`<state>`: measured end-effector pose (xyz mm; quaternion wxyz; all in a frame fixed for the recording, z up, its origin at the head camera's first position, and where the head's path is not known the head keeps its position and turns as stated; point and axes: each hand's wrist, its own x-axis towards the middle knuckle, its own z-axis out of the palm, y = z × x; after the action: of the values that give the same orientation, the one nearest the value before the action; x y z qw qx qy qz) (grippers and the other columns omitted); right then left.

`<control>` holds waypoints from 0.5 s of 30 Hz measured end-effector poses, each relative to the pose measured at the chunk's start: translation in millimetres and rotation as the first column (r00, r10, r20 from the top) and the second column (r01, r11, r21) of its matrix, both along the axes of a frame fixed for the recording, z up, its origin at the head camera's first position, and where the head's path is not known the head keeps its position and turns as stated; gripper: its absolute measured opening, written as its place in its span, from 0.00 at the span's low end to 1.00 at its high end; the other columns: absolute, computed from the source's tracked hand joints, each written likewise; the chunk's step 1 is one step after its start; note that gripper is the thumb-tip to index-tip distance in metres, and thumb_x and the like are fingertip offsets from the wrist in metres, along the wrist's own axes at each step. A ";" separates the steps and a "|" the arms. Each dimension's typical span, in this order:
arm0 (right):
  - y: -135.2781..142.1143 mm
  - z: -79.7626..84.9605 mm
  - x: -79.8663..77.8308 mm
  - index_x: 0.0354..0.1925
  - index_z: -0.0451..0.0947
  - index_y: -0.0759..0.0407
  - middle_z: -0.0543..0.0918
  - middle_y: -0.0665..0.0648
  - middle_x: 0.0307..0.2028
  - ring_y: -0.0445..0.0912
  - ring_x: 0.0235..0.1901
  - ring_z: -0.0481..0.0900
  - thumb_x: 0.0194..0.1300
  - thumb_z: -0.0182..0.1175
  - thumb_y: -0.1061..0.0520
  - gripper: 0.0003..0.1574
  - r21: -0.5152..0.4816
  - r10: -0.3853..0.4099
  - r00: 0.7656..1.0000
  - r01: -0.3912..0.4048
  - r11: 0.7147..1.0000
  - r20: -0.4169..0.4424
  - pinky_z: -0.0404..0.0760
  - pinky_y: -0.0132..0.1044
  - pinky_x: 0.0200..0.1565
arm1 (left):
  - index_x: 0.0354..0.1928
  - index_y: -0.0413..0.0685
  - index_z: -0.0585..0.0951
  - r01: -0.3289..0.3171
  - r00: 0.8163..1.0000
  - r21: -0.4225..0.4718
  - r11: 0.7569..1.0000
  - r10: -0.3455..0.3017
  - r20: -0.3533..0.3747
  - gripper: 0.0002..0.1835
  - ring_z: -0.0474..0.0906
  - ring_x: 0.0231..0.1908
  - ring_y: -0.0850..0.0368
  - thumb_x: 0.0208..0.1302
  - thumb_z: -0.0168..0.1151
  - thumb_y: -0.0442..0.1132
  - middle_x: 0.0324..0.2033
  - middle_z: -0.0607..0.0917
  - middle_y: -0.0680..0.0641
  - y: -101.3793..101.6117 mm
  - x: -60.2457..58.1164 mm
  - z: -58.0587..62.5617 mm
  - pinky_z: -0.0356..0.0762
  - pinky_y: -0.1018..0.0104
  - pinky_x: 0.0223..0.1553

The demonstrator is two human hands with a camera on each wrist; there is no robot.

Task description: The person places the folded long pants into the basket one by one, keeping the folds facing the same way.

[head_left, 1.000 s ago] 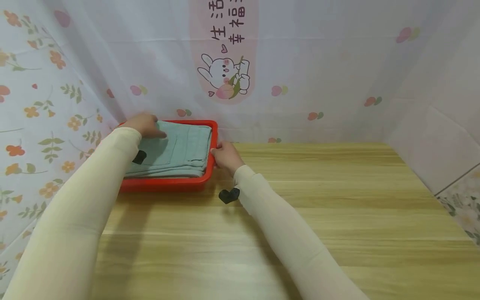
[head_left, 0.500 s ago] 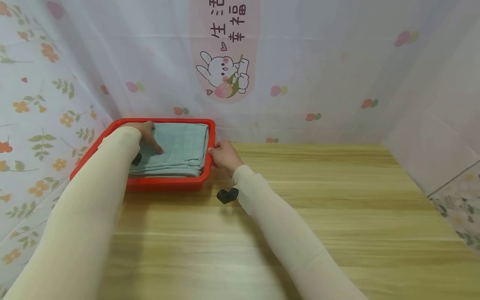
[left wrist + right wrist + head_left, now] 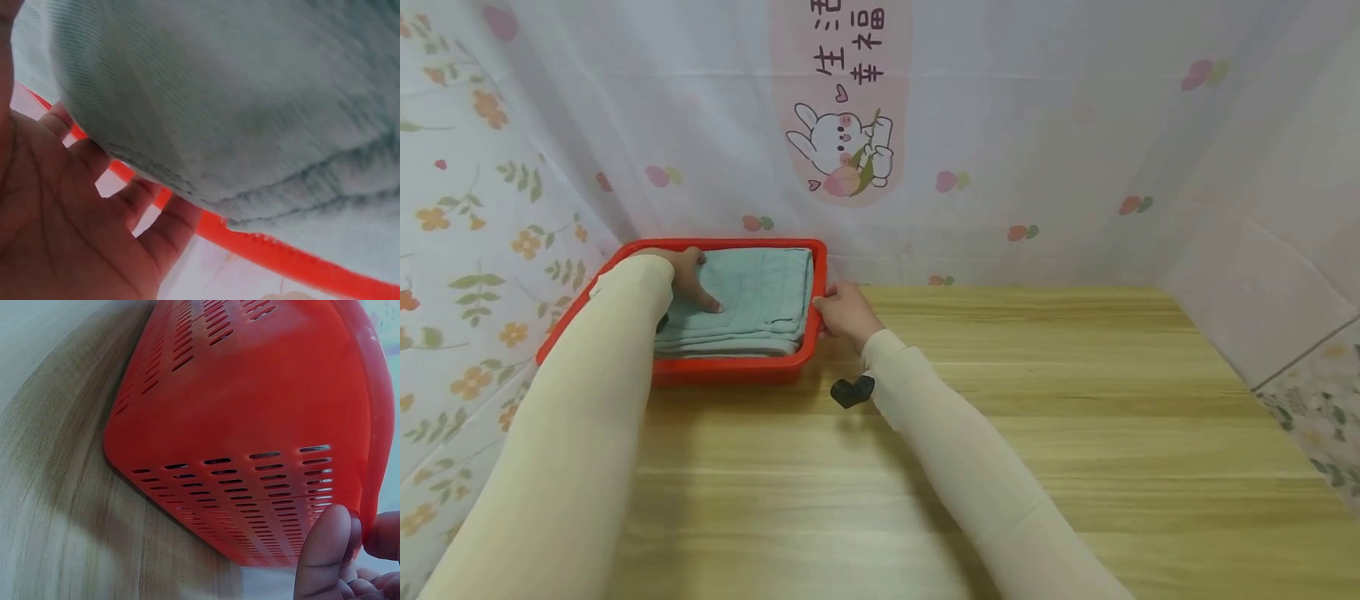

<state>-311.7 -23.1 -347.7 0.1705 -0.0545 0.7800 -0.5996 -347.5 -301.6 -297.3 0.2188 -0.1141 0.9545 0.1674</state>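
Observation:
A red plastic basket (image 3: 752, 363) with slotted walls (image 3: 250, 394) stands at the back left of the table. In it lies a folded pale blue-green denim garment (image 3: 748, 287), its seams and layered front edge showing. My left hand (image 3: 687, 277) reaches over the basket's left side, thumb spread on the garment's top. Up close in the left wrist view, the fingers of this hand (image 3: 69, 206) lie extended at the garment's edge (image 3: 237, 112), their tips partly hidden behind it. With thumb and fingers, my right hand (image 3: 847, 315) pinches the basket's right rim.
Wood-grain tabletop (image 3: 1000, 417) extends in front and to the right of the basket. A white curtain (image 3: 1000, 142) with a rabbit print hangs right behind it, and a floral curtain (image 3: 467, 283) borders the left side.
My left hand has come down onto the garment, its thumb shifting toward the front, and more of the basket's left rim shows. The right hand keeps its grip on the rim.

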 end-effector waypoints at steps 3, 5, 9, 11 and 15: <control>0.9 0.7 0.2 0.44 0.67 0.64 0.77 0.60 0.31 0.59 0.29 0.79 0.67 0.51 0.56 0.12 -0.001 -0.011 1.000 0.011 1.000 0.003 0.81 0.45 0.35 | 0.68 0.49 0.50 0.047 0.999 -0.022 0.999 -0.047 -0.005 0.68 0.51 0.50 0.31 0.22 0.78 0.60 0.53 0.57 0.31 0.6 1.4 1.1 0.76 0.44 0.32; 2.6 1.3 -0.2 0.44 0.67 0.64 0.77 0.61 0.31 0.58 0.27 0.78 0.67 0.52 0.56 0.12 -0.002 -0.017 1.000 0.017 1.000 0.015 0.81 0.47 0.38 | 0.68 0.47 0.50 0.092 0.996 -0.029 0.995 -0.092 0.000 0.66 0.51 0.52 0.31 0.26 0.76 0.62 0.55 0.57 0.31 1.9 1.9 1.5 0.73 0.40 0.38; 2.4 2.4 0.2 0.43 0.67 0.64 0.76 0.61 0.32 0.59 0.28 0.78 0.67 0.52 0.56 0.11 -0.002 -0.022 0.999 0.022 1.000 0.034 0.79 0.51 0.42 | 0.68 0.40 0.52 0.185 0.982 -0.058 0.981 -0.187 -0.025 0.61 0.54 0.54 0.33 0.36 0.71 0.64 0.58 0.60 0.31 -1.2 7.4 5.0 0.65 0.35 0.48; 0.7 2.1 0.8 0.42 0.67 0.64 0.76 0.61 0.32 0.58 0.28 0.78 0.67 0.52 0.56 0.11 0.001 -0.015 0.999 0.015 1.000 0.033 0.79 0.51 0.42 | 0.66 0.37 0.55 0.228 0.971 -0.110 0.967 -0.235 -0.052 0.55 0.57 0.54 0.34 0.43 0.67 0.63 0.58 0.62 0.30 -4.0 15.1 11.0 0.62 0.34 0.50; -1.2 2.1 1.5 0.43 0.67 0.64 0.76 0.61 0.31 0.53 0.23 0.77 0.67 0.52 0.56 0.12 0.001 -0.017 0.999 0.017 1.000 0.037 0.79 0.51 0.42 | 0.61 0.32 0.64 0.271 0.946 -0.234 0.934 -0.304 -0.116 0.42 0.64 0.50 0.36 0.54 0.59 0.59 0.55 0.68 0.28 -5.4 32.5 25.0 0.64 0.38 0.50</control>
<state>-310.2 -24.4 -345.6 0.1799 -0.0367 0.7773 -0.6017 -315.0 -306.9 -272.3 0.1548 0.0170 0.9871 0.0377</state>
